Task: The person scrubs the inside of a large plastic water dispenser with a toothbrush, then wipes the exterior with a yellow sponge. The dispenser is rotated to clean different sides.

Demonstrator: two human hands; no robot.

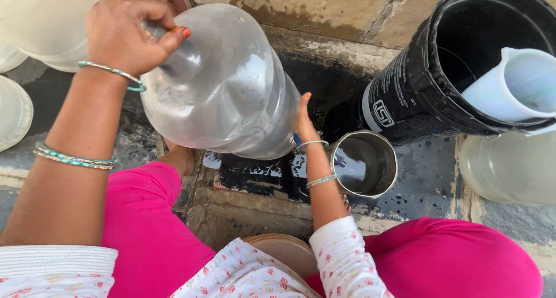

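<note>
Water jar: large clear plastic jar (223, 83), upper centre-left of frame, tipped on its side off the ground, neck toward upper left, base toward the centre.
Left hand: (130, 31) at upper left, fingers clenched round the jar's neck; carries the narrow end, thumb across the top for grip.
Right hand: (305, 121) at centre, fingers straight and flat against the jar's base; not closed on anything, only braces the wide end so the jar stays level.
Hold logic: one hand per end; looks like the two-point hold keeps a bulky, smooth jar from rolling.
Contents: some water seems to pool along the jar's lower wall; amount unclear.
Steel pot: open cylindrical steel vessel (365, 163) just right of the right wrist, upright on the wet slab, water inside.
Black bucket: (428, 95) upper right, leaning toward the camera, mouth open, with a white plastic jug (518, 83) resting inside it.
Wet slab: dark stone floor (428, 176) below the jar, puddled; a low drain-like recess sits under the jar's base.
Other containers: translucent jars at the far left edge (11, 110) and lower right (509, 167), standing apart from the hands.
Posture: person squats, pink-clad knees (145, 217) at either side of the lower frame, jar held between them.
</note>
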